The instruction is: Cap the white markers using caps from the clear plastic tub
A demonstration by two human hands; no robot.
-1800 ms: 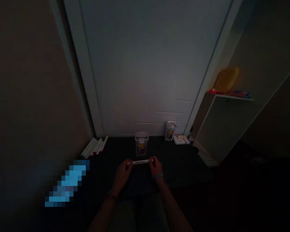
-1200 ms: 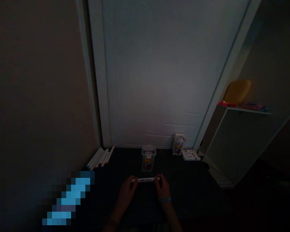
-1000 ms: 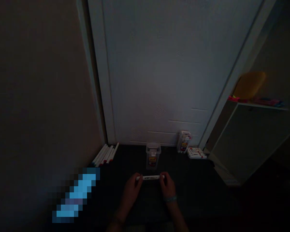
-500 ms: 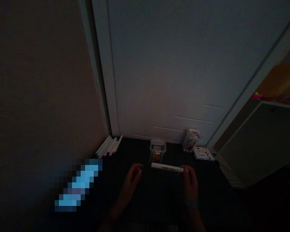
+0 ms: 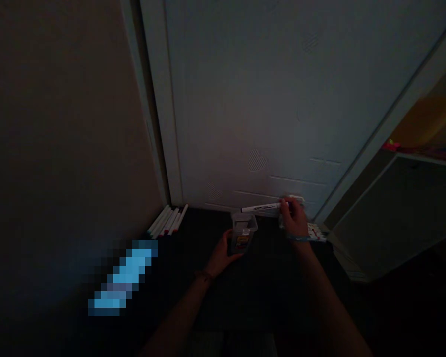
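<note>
- The room is dimly lit; it is closed off ahead by a pale panel (image 5: 226, 99), embossed with hearts and lines, and at left by a plain wall (image 5: 59, 124).
- The dark bench (image 5: 267, 292) is bounded by the panel along its far edge; its texture is lost in the gloom.
- A cabinet (image 5: 394, 213) is set beyond the bench's right edge, with a yellow object (image 5: 427, 119) placed on top.
- Near the bench's left edge a bright blue patch (image 5: 122, 277) is blurred out; what it is cannot be told.
- The clear container (image 5: 243, 237) is held near the middle of the far edge, its top uncovered. It is clasped by the fingers of the left hand (image 5: 221, 253) around its left side and low front; whether it is lifted cannot be told. It is judged light and stiff, best taken by its side walls.
- Near the far-right corner a second container (image 5: 297, 199) is partly hidden behind the right hand (image 5: 295, 218); a white pack (image 5: 315, 231) is laid nearby.
- In the far-left corner, white pens (image 5: 181, 218) with coloured ends are laid side by side.
- One marker (image 5: 262, 206) is pinched at its right end by the right hand's fingers, its free end pointed left above the clear container's back rim. It is judged light, rigid and slightly slippery, best gripped around the barrel.
</note>
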